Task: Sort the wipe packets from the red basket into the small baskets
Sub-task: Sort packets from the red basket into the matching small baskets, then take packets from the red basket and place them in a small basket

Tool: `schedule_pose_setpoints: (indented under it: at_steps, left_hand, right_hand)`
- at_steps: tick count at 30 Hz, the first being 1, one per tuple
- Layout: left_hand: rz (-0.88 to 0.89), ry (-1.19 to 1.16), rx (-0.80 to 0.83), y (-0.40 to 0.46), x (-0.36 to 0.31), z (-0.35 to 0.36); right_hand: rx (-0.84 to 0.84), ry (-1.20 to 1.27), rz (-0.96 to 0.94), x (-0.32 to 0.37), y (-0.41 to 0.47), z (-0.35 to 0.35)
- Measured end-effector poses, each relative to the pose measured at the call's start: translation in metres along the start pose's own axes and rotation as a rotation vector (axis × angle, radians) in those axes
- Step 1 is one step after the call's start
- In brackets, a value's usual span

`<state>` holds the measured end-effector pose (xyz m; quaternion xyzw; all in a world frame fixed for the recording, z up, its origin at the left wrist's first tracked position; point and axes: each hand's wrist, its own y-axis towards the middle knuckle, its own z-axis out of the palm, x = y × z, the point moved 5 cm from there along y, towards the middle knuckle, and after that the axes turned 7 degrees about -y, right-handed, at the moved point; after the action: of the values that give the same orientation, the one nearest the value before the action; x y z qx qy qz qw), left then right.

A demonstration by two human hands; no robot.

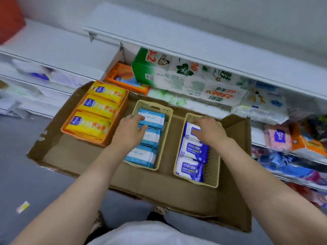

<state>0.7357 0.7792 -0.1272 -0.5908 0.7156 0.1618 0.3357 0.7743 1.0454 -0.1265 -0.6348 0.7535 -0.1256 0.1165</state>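
Left hand (130, 129) pressing flat on light-blue wipe packets (147, 137) in middle cream plastic basket (168, 124), right hand (209, 130) resting, fingers straight, on dark-blue packets (192, 151) in right cream basket (215, 167)

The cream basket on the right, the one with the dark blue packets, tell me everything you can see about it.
The right cream basket is a long, narrow plastic bin with perforated walls and a handle slot at its far end. It sits flat on the cardboard tray, apart from the middle cream basket. Inside, dark blue and white wipe packets stand in a row along its left side, leaving a gap on the right. The right hand rests on the farthest packet, fingers fairly straight.
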Motion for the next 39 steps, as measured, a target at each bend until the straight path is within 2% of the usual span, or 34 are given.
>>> schedule_pose_setpoints:
  at_steps: [6, 10, 14, 19, 25, 30, 34, 39]
  left_hand:
    - [0.171, 0.098, -0.202, -0.045, 0.089, -0.15]
    - [0.171, 0.137, -0.308, -0.087, 0.173, -0.246]
    - [0.136, 0.194, -0.362, -0.118, 0.256, -0.328]
    - [0.098, 0.201, -0.413, -0.12, 0.324, -0.407]
    - [0.119, 0.212, -0.441, -0.062, 0.385, -0.478]
    - [0.161, 0.285, -0.434, 0.022, 0.436, -0.553]
    - [0.178, 0.39, -0.356, 0.104, 0.474, -0.626]
    - [0.196, 0.405, -0.363, 0.192, 0.507, -0.706]
  right_hand:
    - [-0.286, 0.026, -0.126, 0.125, -0.042, -0.068]
    - [-0.476, 0.128, -0.188, 0.243, -0.078, -0.086]
    - [-0.522, 0.224, -0.262, 0.362, -0.091, -0.092]
    - [-0.532, 0.248, -0.355, 0.48, -0.072, -0.112]
    - [-0.556, 0.297, -0.434, 0.594, -0.002, -0.141]
    - [-0.586, 0.358, -0.482, 0.692, 0.087, -0.164]
    - [-0.568, 0.389, -0.462, 0.762, 0.165, -0.205]
    - [-0.553, 0.36, -0.427, 0.828, 0.245, -0.257]
